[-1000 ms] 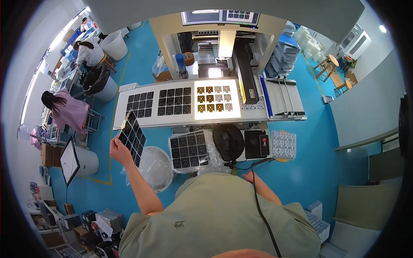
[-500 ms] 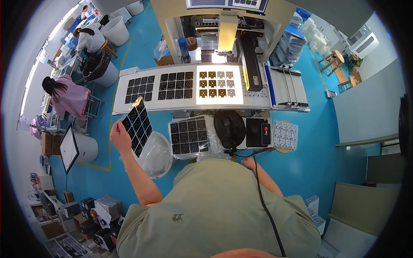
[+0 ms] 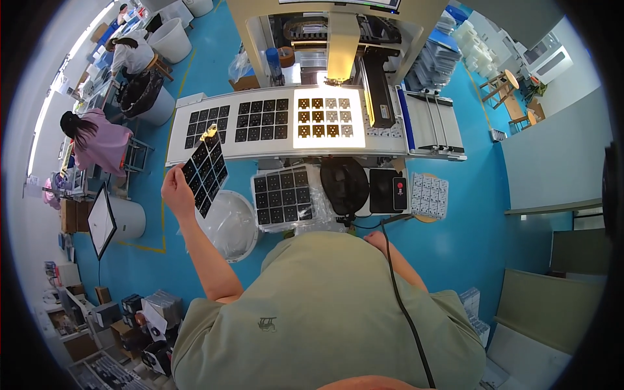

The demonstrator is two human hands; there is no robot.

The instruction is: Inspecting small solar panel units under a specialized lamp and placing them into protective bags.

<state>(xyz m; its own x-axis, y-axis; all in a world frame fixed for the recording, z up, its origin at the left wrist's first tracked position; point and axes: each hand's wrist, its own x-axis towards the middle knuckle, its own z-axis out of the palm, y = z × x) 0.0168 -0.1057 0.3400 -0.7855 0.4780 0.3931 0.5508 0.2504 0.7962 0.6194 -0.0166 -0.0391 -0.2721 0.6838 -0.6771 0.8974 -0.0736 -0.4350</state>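
My left hand is closed on the edge of a sheet of black square pieces, which hangs tilted, with a bright glint at its top corner. The sheet is above a round white tub covered with clear plastic, and in front of the left end of a white machine bed. On the bed lie similar black sheets, and one lit sheet glows under the machine. Low beside my torso rests my right hand, near a black cable; its fingers are too small and partly hidden to read.
Before me lie a plastic-wrapped stack of black sheets, a black rounded bag, a black box with a red button and a stool bearing a white patterned sheet. A black-framed panel stands left. Co-workers sit at the far left.
My left hand has shifted slightly left with the sheet still in it. The whole view has tilted a little, and my right hand stays low by my torso.
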